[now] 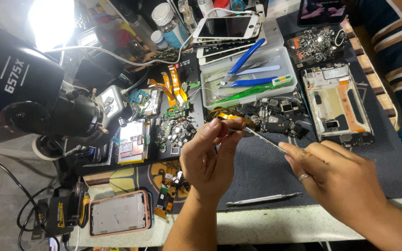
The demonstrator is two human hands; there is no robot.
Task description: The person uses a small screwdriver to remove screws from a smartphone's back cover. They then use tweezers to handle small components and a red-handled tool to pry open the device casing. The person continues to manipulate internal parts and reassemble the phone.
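My left hand (210, 158) pinches one end of a thin metal tool (264, 138) between thumb and fingers, above the dark work mat (266, 176). My right hand (336, 179), with a ring on one finger, grips the tool's other end at its fingertips. The tool slants between both hands. A small reddish part shows at my left fingertips; what it is cannot be told. Loose phone parts and orange flex cables (257, 116) lie just beyond the hands.
A microscope (33, 97) stands at left under a bright lamp. A clear tray (247, 76) holds blue cutters and a green toothbrush. An opened phone frame (338, 104) lies right, a pink-cased phone (119, 213) front left, a metal spudger (264, 199) near the edge.
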